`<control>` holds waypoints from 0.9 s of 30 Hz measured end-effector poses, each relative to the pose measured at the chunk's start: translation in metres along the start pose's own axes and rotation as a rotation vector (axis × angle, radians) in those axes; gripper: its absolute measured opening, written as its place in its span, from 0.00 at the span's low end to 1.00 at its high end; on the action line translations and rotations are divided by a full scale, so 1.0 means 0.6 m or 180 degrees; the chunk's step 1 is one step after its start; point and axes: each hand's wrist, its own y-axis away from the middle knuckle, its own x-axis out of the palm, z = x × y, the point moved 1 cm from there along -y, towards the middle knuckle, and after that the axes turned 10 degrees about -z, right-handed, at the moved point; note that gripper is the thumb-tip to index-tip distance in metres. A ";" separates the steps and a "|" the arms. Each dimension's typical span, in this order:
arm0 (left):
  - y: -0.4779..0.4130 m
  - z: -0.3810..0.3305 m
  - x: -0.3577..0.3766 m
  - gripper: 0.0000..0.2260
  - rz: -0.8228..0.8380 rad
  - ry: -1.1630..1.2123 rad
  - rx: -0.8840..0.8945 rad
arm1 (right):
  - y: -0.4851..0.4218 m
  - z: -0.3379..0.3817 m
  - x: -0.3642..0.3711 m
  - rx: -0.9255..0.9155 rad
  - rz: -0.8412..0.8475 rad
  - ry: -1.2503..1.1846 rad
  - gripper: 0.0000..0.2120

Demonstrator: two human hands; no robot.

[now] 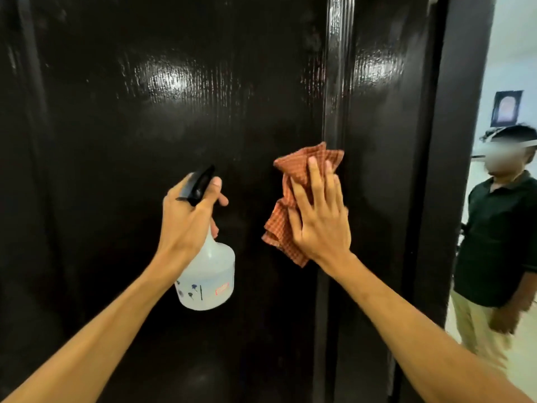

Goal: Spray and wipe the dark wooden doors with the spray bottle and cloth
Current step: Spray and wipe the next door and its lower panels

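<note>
The view is filled by the dark wooden doors (116, 141), whose glossy faces carry streaky glare at 11 o'clock and at 1 o'clock. A raised vertical strip (334, 97) is seen where the two leaves meet, running from 12 o'clock down to 6 o'clock, just right of centre.

The spray bottle (209, 274) is gripped by the left hand (189, 216) at 9 o'clock of centre. The fingers are curled round the neck below the black spray head (200, 181), which is pointed up and toward the door. The translucent white body hangs below the hand toward 7 o'clock, and small printed marks are seen on it, too small to be read. Whether the bottle touches the door cannot be told.

The cloth (293, 167), checked in orange-red, is pressed against the door by the right hand (319, 216) at 3 o'clock of centre. The fingers are held straight and spread flat over it. The cloth is bunched, its upper corner lies on the vertical strip, and a fold hangs out toward 8 o'clock of the hand.

Past the door frame (453, 141), at 3 to 4 o'clock, a second person (499, 242) in a dark shirt and light trousers is seen standing. A framed picture (505, 109) is hung on the pale wall at 2 o'clock.
</note>
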 end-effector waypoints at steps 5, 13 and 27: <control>0.021 -0.009 0.051 0.10 0.0178 0.0069 -0.0083 | -0.155 -0.065 -0.010 0.0038 -0.0384 0.0146 0.27; 0.039 -0.026 0.103 0.10 0.0264 0.0218 -0.0031 | -0.139 -0.101 -0.011 0.0131 -0.0424 0.0317 0.27; 0.177 0.078 0.083 0.10 0.0457 0.0172 -0.0636 | 0.270 -0.005 0.014 0.0171 -0.0048 -0.0194 0.25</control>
